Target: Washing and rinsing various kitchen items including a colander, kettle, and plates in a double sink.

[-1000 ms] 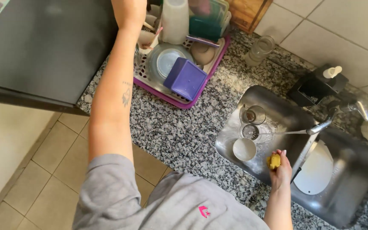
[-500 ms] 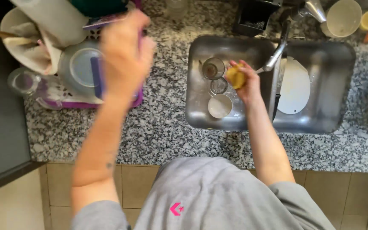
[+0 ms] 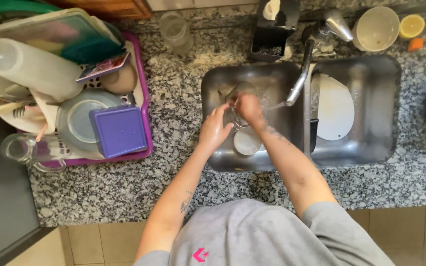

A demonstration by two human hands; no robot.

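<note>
Granite counter [image 3: 173, 187] w/ steel sink [image 3: 371, 148], tiled floor [image 3: 99, 241].

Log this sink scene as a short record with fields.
left hand: steadies a clear glass over the left basin
right hand: at the glass mouth; what it grips cannot be told
sink: steel, two basins; white cup in the left, white board in the right
tap: spout over the left basin
drying rack: purple, holds a purple box and plates
counter: speckled granite
</note>
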